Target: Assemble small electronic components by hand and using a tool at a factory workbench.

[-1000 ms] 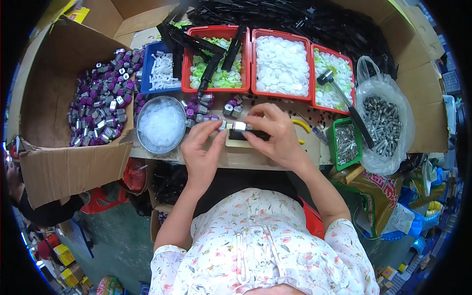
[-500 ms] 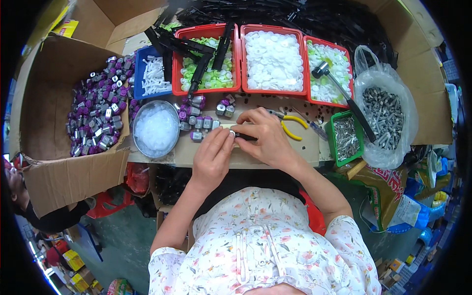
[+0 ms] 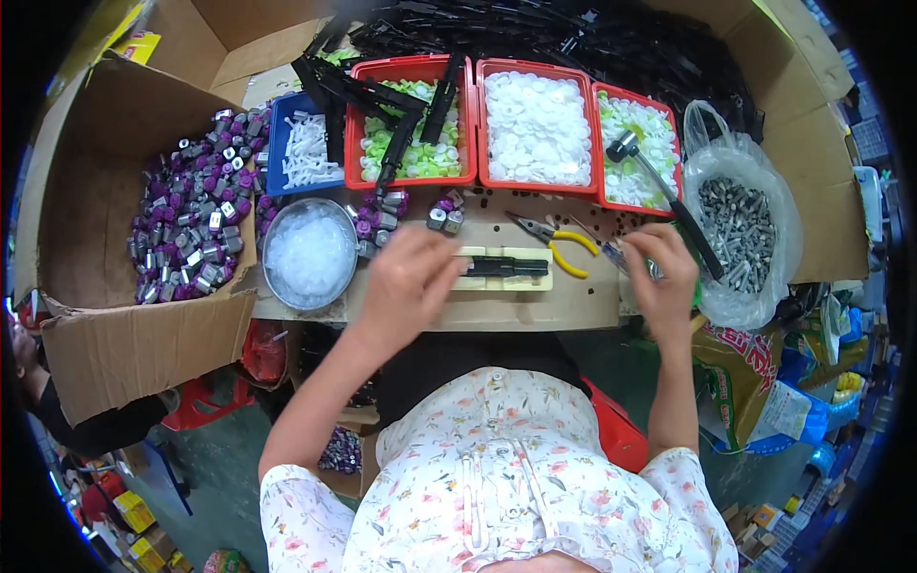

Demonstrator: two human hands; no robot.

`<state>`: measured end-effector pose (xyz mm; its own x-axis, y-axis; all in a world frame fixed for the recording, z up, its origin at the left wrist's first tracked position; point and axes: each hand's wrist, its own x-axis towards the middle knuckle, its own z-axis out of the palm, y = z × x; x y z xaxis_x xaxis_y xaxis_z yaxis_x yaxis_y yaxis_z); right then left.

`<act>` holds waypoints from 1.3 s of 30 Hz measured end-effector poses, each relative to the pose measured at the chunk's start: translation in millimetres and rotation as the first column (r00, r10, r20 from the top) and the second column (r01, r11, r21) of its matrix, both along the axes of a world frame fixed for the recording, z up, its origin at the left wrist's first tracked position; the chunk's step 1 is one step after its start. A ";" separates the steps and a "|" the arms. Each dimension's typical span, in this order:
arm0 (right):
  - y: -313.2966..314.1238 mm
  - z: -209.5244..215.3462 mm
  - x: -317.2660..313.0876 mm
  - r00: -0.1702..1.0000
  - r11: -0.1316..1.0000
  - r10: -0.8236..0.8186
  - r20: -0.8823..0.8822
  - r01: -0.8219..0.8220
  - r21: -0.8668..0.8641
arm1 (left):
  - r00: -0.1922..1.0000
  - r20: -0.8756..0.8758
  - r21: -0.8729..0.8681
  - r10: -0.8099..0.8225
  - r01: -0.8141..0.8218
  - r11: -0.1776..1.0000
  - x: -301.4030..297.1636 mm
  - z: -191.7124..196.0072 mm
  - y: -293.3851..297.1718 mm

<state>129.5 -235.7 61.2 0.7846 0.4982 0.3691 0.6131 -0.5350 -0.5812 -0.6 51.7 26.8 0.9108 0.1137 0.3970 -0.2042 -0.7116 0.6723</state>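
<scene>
Right now I am watching the left hand (image 3: 406,286) resting at the left end of the pale jig block (image 3: 503,269) on the workbench (image 3: 535,307), fingers curled loosely and pressing down on it, not clamped around anything I can make out. The black plastic strip (image 3: 506,267) is lying flat along the top of that block, lengthwise, with its near end just beside the left fingertips. The right hand (image 3: 659,282) is hovering well to the right of the block, past the yellow-handled pliers (image 3: 554,244), with fingers pinched together over the small green tray; whether it is pinching a piece there I cannot tell, since the fingers are hiding it.

I am judging the strip as light, stiff and slightly slick moulded plastic, so it is probably sliding easily unless pinned. Taking it by the long edges near the middle looks safest to me, keeping clear of its ends.

Behind the block, the red trays (image 3: 535,124) are holding white and green caps, and the steel bowl (image 3: 308,253) to the left is holding clear bits.
</scene>
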 end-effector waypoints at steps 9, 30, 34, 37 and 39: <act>-65.5 -21.7 17.9 0.961 0.898 -0.255 0.107 0.276 -0.343 | 0.995 0.043 0.569 0.085 -0.094 0.817 103.3 12.0 45.2; -65.8 -41.1 23.3 0.928 0.851 -0.291 0.233 0.363 -0.380 | 0.998 0.007 0.546 -0.056 0.044 0.837 127.8 11.8 65.2; -65.0 -39.9 22.4 0.931 0.856 -0.291 0.222 0.357 -0.375 | 0.999 0.047 0.231 -0.008 -0.003 0.973 115.8 17.9 75.6; -66.8 -43.1 24.2 0.936 0.864 -0.278 0.217 0.342 -0.369 | 0.996 -0.078 -0.201 0.052 -0.067 0.977 100.6 16.6 74.0; -68.5 -44.6 26.5 0.941 0.871 -0.267 0.208 0.328 -0.366 | 0.979 -0.203 -0.579 0.034 -0.148 0.802 89.2 24.1 62.7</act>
<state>156.0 -304.3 16.7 0.8708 0.3769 0.3157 0.4503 -0.8692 -0.2043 88.6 114.4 50.8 0.9313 0.3589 0.0629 0.0017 -0.1769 0.9842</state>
